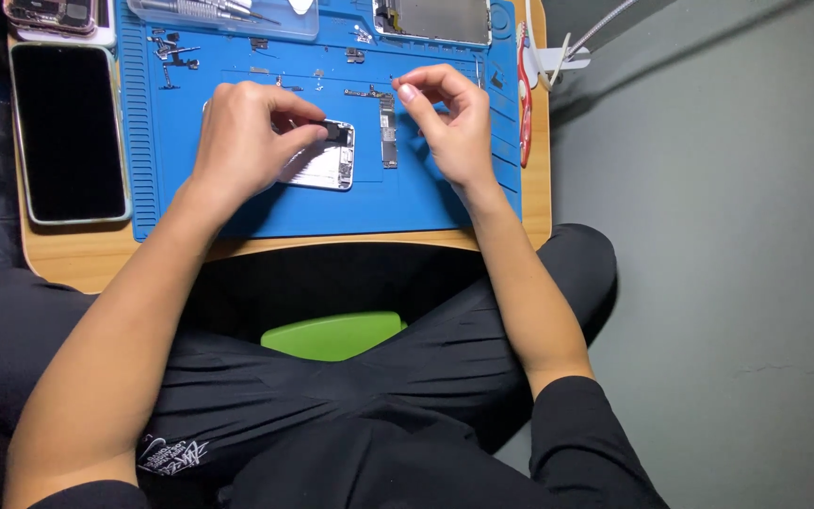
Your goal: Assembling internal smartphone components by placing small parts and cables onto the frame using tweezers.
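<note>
At the far left of the wooden counter (77, 259) lies a large dark phone (68, 132) in a pale green case, screen up and black. Above it, at the top edge of the picture, is part of another phone (54, 14) in a pinkish case, cut by the frame. Just beside the dark phone begins a blue repair mat (332, 212) with a ribbed left border; it covers most of the counter. In its upper left area many small screws and metal parts (173, 55) are scattered, and a clear plastic box (223, 17) with thin tools lies at the top.

The left hand (242, 141) rests on an opened phone body (324, 168), which lies flat near the middle of the mat. The fingers (299, 118) of this hand are curled and pressed together, pinching a small dark part (336, 130) at the top corner of the phone body.

Just beside the phone body, to the right and apart from it, lies a narrow logic board (388, 132), upright along the mat. The right hand (454, 123) hovers over the mat near this board. Its thumb and first fingers (409, 91) are brought together in a pinch; whether something tiny is between them I cannot tell.

At the top, behind the right hand, lies another opened phone frame (435, 21). On the right edge of the mat is a red-handled tool (524, 94), and a white lamp base (553, 61) stands at the counter edge.
</note>
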